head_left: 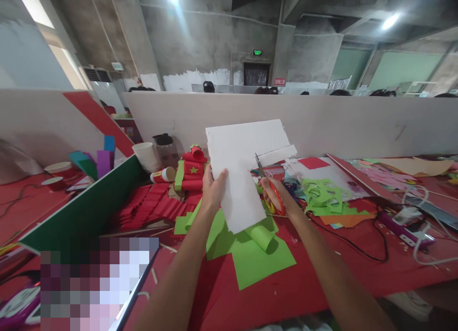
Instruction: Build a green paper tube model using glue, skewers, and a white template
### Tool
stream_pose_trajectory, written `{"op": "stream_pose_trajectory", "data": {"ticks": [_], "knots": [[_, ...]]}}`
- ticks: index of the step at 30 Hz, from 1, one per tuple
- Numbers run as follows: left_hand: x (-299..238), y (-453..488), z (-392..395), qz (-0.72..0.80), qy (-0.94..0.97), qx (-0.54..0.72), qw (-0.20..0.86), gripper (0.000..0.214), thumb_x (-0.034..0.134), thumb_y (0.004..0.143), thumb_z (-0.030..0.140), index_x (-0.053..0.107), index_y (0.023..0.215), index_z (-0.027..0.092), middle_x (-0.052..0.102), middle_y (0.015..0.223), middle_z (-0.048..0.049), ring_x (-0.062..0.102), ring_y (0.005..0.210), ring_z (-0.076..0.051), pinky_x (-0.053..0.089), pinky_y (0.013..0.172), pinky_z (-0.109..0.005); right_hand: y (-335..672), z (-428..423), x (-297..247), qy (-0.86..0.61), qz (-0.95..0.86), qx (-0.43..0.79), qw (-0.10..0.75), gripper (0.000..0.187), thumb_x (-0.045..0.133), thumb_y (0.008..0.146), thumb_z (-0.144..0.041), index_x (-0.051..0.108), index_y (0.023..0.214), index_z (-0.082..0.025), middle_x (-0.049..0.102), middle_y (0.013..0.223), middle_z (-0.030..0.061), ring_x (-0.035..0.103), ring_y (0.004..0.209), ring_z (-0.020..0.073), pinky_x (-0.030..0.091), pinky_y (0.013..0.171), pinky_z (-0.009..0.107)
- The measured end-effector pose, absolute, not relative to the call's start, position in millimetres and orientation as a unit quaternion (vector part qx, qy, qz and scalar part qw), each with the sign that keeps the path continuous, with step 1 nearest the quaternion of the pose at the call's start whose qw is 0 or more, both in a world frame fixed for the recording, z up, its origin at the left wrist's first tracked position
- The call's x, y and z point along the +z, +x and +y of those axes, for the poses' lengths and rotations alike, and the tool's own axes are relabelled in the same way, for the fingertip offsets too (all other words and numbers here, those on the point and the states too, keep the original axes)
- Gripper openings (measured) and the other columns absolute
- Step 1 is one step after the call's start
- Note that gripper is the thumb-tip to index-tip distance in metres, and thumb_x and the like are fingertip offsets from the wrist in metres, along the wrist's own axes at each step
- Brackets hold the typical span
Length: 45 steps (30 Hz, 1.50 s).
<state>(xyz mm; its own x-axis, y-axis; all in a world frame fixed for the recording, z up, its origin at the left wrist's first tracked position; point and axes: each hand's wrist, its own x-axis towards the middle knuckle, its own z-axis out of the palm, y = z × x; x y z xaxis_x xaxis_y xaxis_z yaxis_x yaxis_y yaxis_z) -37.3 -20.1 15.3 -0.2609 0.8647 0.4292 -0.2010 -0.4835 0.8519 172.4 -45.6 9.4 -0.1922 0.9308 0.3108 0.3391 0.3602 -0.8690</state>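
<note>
My left hand [213, 185] grips the left edge of a white sheet of card [239, 173], thumb on its face, holding it tilted up above the table. A pair of scissors [262, 167] with orange and yellow handles is in my right hand [274, 193], its blades at the card's right side. A strip there is partly cut and juts out to the right, still touching the sheet. Beneath the card lie bright green paper pieces [259, 264], one of them curled into a roll.
Folded red paper [153, 204], a red and green paper model [193, 170], a glue bottle [162, 175] and white cups [146, 155] stand left. Green cut-out scraps [324, 196], a power strip [406, 231] and a black cable lie right. A pale partition [322, 123] closes the back.
</note>
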Motion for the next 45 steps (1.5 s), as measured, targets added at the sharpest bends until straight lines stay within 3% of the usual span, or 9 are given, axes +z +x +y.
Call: {"op": "stream_pose_trajectory", "data": {"ticks": [20, 34, 45], "knots": [[19.4, -37.9, -23.5, 0.348, 0.452, 0.719, 0.398, 0.041, 0.073, 0.072, 0.030, 0.057, 0.108, 0.019, 0.069, 0.107, -0.0089, 0.067, 0.093, -0.023, 0.055, 0.079, -0.034, 165.4, -49.7, 11.0, -0.489, -0.706, 0.217, 0.465, 0.054, 0.035, 0.090, -0.072, 0.055, 0.082, -0.022, 0.053, 0.057, 0.0011, 0.053, 0.056, 0.0191, 0.041, 0.054, 0.030], [23.8, -33.9, -28.3, 0.339, 0.471, 0.711, 0.397, 0.046, 0.073, 0.070, 0.025, 0.058, 0.114, 0.019, 0.069, 0.109, -0.0097, 0.067, 0.099, -0.026, 0.055, 0.084, -0.038, 168.2, -45.3, 8.3, -0.478, -0.701, 0.238, 0.472, 0.053, 0.033, 0.090, -0.071, 0.054, 0.084, -0.023, 0.055, 0.059, 0.0018, 0.056, 0.059, 0.0218, 0.041, 0.054, 0.030], [25.8, -31.2, -30.4, 0.339, 0.461, 0.715, 0.403, 0.047, 0.073, 0.069, 0.025, 0.059, 0.114, 0.019, 0.069, 0.110, -0.0102, 0.066, 0.101, -0.027, 0.055, 0.084, -0.038, 166.1, -45.1, 7.3, -0.492, -0.701, 0.164, 0.490, 0.050, 0.036, 0.091, -0.068, 0.050, 0.073, -0.023, 0.057, 0.063, 0.0019, 0.054, 0.063, 0.0217, 0.039, 0.063, 0.031]]}}
